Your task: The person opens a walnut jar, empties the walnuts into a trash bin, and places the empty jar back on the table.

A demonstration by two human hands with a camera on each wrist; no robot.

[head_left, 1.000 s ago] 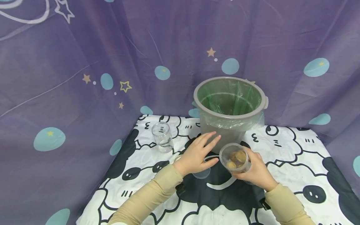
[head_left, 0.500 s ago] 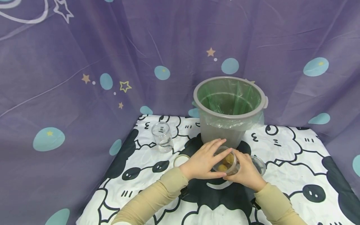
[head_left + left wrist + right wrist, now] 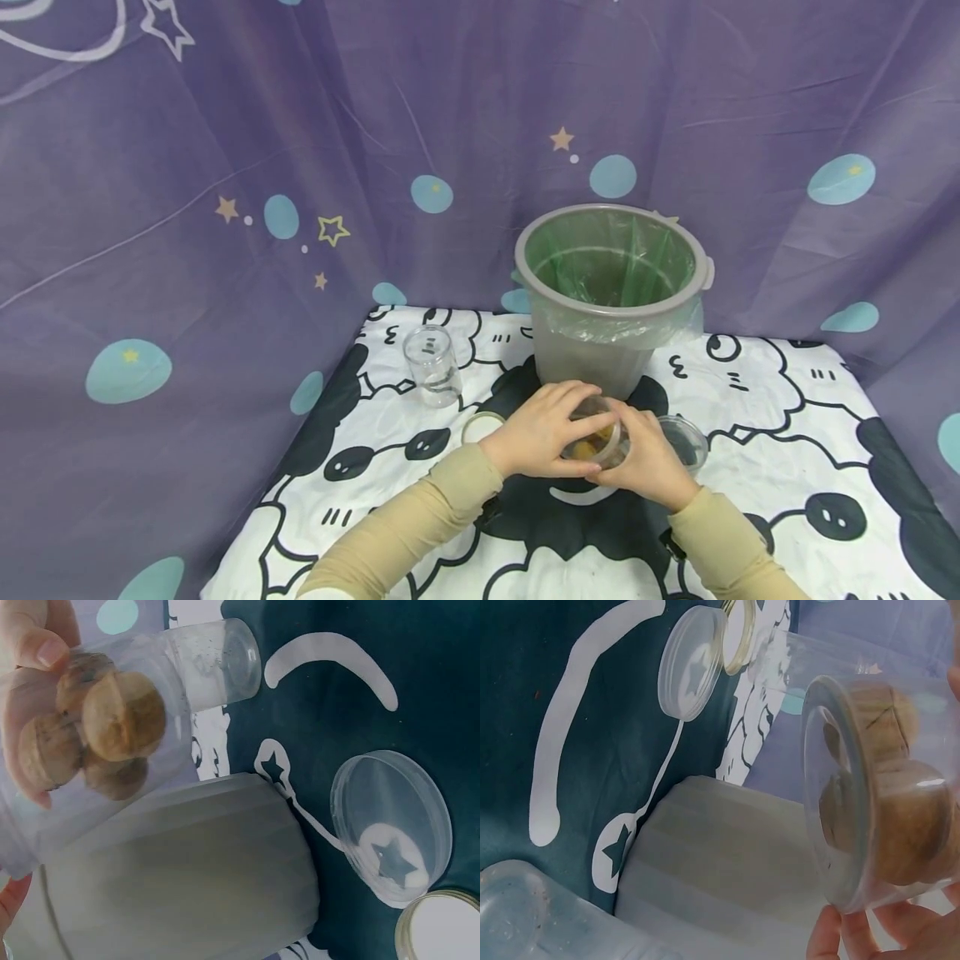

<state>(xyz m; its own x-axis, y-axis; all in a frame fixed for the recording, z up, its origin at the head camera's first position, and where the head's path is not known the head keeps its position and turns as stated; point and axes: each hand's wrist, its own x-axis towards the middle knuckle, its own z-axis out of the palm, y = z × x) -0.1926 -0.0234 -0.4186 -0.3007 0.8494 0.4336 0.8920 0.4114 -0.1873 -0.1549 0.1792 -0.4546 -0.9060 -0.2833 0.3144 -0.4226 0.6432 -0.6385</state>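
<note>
A clear plastic jar (image 3: 591, 406) with several walnuts (image 3: 583, 450) inside is held between my two hands in front of the bin. My left hand (image 3: 542, 433) curls its fingers and thumb around the left side. My right hand (image 3: 647, 460) grips the right side. Seen from the left wrist, the walnuts (image 3: 124, 716) lie together inside the jar wall; the right wrist view shows them (image 3: 911, 817) behind a thick clear rim. Just right of my right hand stands another clear container (image 3: 684, 442), partly hidden by that hand.
A grey bin (image 3: 585, 358) with a green liner stands behind my hands. A clear jar (image 3: 432, 367) stands at back left. A gold-rimmed white lid (image 3: 482, 427) lies by my left wrist, near a clear lid (image 3: 390, 825) hidden in the head view.
My right hand has carried the jar of walnuts leftward, away from above the other container. My left hand, earlier spread and apart from the jar, now holds it too.
</note>
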